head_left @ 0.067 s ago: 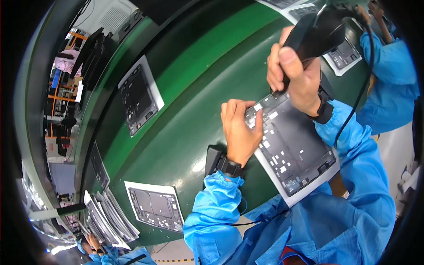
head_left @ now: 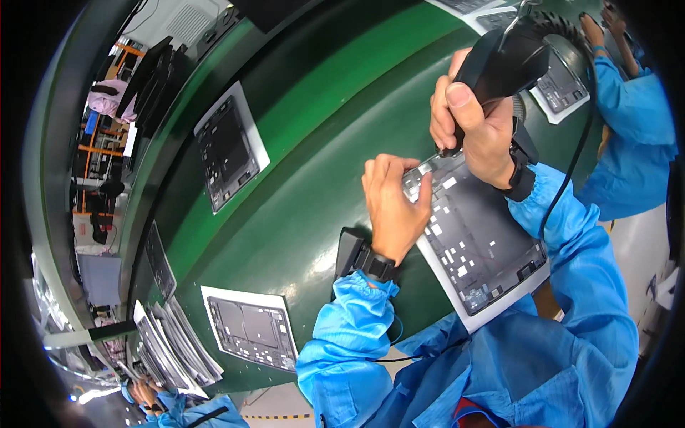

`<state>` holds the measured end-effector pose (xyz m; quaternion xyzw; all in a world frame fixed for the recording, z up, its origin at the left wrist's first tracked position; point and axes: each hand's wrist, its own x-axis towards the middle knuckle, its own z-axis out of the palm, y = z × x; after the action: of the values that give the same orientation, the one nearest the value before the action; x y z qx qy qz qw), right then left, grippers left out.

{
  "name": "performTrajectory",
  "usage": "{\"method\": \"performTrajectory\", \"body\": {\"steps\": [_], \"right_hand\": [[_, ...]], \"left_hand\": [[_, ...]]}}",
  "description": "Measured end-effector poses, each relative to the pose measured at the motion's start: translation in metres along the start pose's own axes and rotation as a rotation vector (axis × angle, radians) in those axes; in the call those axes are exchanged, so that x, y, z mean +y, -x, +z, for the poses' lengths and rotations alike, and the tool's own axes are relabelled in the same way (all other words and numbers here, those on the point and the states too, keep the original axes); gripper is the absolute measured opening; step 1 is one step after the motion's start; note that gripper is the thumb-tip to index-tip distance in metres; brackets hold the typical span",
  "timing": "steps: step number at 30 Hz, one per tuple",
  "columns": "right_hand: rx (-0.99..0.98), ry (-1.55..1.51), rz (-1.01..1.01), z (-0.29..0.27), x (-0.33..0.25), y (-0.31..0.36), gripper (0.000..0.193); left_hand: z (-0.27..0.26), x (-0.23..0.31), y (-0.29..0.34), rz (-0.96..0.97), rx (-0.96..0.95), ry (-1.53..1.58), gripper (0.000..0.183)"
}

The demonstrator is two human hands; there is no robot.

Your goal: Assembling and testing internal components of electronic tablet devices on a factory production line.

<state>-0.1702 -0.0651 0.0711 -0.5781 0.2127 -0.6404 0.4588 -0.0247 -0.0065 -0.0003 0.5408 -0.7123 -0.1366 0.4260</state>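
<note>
Green belt-like bench point(head_left: 300, 128) fills most of the frame, curving from upper right to lower left, with grey device panels on white trays spaced along it: one at upper left point(head_left: 230, 151), one at lower left point(head_left: 251, 329). Your own panel point(head_left: 485, 235), a dark open tablet back on its white tray, lies at centre right, just in front of your blue sleeves. Your left hand point(head_left: 392, 207) rests flat on the panel's upper left corner, fingers point(head_left: 389, 167) held close together and pressing down; keep that pressure even so the tray cannot slide. Your right hand point(head_left: 474, 125) is wrapped tight round the black electric screwdriver point(head_left: 503, 64), thumb on top, its tip meeting the panel's top edge. Hold the driver square to the surface, I judge, and let the bit seat fully before you squeeze. Another worker's blue sleeve point(head_left: 635, 107) shows at upper right.
</note>
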Motion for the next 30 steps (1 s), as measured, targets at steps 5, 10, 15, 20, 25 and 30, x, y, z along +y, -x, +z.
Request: {"method": "performTrajectory", "body": {"steps": [5, 10, 15, 20, 25, 30], "right_hand": [[0.0, -0.014, 0.054, 0.005, 0.009, 0.002, 0.028], [-0.007, -0.006, 0.077, 0.007, 0.015, 0.001, 0.027], [0.021, 0.002, 0.09, 0.006, 0.013, 0.001, 0.027], [0.002, 0.024, 0.079, 0.005, 0.014, 0.0, 0.026], [0.06, -0.055, 0.081, 0.006, 0.015, 0.0, 0.03], [0.059, -0.046, 0.088, 0.006, 0.017, 0.0, 0.028]], "left_hand": [[0.001, -0.001, 0.0, -0.03, -0.02, 0.005, 0.023], [0.0, -0.002, -0.002, -0.025, -0.016, 0.013, 0.022], [0.002, -0.002, -0.002, -0.025, -0.018, 0.019, 0.023], [0.001, -0.002, -0.001, -0.03, -0.018, 0.016, 0.023], [0.002, -0.002, -0.001, -0.022, -0.014, 0.018, 0.022], [0.002, -0.002, -0.002, -0.02, -0.018, 0.019, 0.022]]}}
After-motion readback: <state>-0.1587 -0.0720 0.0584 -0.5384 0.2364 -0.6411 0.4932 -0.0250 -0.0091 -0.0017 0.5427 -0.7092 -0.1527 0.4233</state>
